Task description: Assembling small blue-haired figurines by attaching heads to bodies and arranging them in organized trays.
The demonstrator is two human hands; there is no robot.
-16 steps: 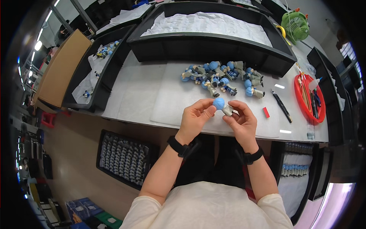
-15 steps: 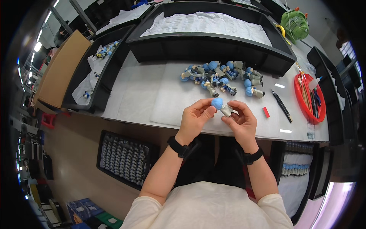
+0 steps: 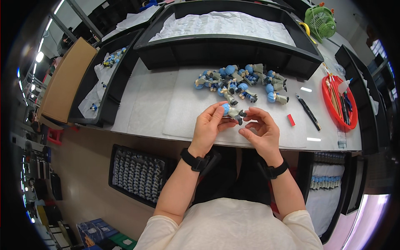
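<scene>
A small blue-haired figurine (image 3: 234,113) in a pale grey coat, with dark feet, is held over the front of the table. My left hand (image 3: 209,126) pinches it at the head, thumb on the near side. Close to its feet is my right hand (image 3: 263,130), fingers curved and parted from the thumb; it seems to be just off the figurine. Behind my hands lies a loose heap of similar figurines (image 3: 228,85), several of them on their sides. A few more, among them a single figurine (image 3: 278,98), rest at the heap's right.
A black tray (image 3: 229,54) lined with white sheet stands behind the heap. To the right are a red block (image 3: 291,120), a black craft knife (image 3: 308,111) and a red basket (image 3: 353,121) of brushes. Another tray (image 3: 111,102) holds figurines at left; a filled tray (image 3: 111,166) sits below.
The figurine has turned and shifted left with my left hand, its feet now showing toward the right. My right hand's fingers have come away from its lower end.
</scene>
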